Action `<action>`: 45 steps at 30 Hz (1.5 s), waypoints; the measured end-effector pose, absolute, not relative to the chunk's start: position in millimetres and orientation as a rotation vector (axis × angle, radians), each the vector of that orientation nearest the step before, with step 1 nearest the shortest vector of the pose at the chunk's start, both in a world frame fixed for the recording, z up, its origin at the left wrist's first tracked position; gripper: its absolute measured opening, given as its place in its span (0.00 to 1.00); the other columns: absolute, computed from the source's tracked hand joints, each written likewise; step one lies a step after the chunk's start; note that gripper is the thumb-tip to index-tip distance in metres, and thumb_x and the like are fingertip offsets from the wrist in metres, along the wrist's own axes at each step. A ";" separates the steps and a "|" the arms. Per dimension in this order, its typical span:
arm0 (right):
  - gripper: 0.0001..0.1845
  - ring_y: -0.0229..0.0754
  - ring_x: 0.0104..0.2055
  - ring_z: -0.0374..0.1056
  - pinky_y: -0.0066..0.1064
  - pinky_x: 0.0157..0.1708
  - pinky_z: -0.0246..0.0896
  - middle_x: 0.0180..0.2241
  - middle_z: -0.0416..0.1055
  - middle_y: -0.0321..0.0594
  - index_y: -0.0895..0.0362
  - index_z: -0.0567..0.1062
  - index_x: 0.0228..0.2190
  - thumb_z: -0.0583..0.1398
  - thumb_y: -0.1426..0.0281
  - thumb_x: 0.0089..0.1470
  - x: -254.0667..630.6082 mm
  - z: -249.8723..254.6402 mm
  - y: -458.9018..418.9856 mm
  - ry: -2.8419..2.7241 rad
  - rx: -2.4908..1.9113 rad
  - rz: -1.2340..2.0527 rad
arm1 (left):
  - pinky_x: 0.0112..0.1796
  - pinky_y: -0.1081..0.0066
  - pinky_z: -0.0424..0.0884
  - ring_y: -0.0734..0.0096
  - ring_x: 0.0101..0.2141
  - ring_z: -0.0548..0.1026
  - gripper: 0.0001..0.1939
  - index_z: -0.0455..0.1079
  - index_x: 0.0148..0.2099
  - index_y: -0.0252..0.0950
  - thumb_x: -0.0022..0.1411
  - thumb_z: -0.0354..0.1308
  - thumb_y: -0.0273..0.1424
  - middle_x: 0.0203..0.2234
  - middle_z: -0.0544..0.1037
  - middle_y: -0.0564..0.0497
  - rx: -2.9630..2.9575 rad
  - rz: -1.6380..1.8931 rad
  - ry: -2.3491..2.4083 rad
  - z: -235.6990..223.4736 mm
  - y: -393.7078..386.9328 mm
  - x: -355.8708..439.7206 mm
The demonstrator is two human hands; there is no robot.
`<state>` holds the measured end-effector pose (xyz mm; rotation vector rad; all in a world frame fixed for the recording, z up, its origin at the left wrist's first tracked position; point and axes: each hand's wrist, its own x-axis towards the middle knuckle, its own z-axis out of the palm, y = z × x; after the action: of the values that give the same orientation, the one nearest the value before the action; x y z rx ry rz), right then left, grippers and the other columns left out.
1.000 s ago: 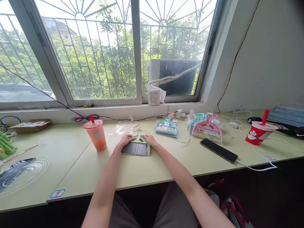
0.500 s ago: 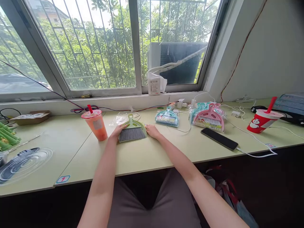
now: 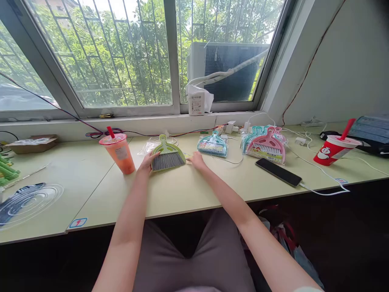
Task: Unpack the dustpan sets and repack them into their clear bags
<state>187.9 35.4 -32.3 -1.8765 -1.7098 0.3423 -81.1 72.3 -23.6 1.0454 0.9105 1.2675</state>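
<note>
One green plastic dustpan-and-brush set (image 3: 168, 160) seems light, best rim-held: left fingers (image 3: 154, 155) grip there; right fingers (image 3: 192, 159) I cannot judge.

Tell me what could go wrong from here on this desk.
Spill: the orange drink cup stands just beside the left grip, so an outward swing might knock it over.
Slip: the left grip holds the green brush-and-dustpan set by one side, so it could twist if lifted that way.
Snag: the white cable plugged into the phone droops past the front edge of the desk; anything catching it might tug the phone.
</note>
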 end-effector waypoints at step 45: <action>0.05 0.34 0.28 0.76 0.21 0.28 0.71 0.31 0.80 0.42 0.60 0.74 0.30 0.61 0.78 0.59 163.1 -7.5 2.5 -0.870 -1.086 1.458 | 0.41 0.58 0.76 0.49 0.43 0.80 0.27 0.71 0.46 0.38 0.44 0.75 0.35 0.36 0.81 0.42 1.026 1.307 1.156 -24.9 55.7 -30.5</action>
<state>163.1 2.5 -7.5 -1.0859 -0.8701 1.4582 -30.5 55.7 -24.9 1.0264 1.1555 1.3070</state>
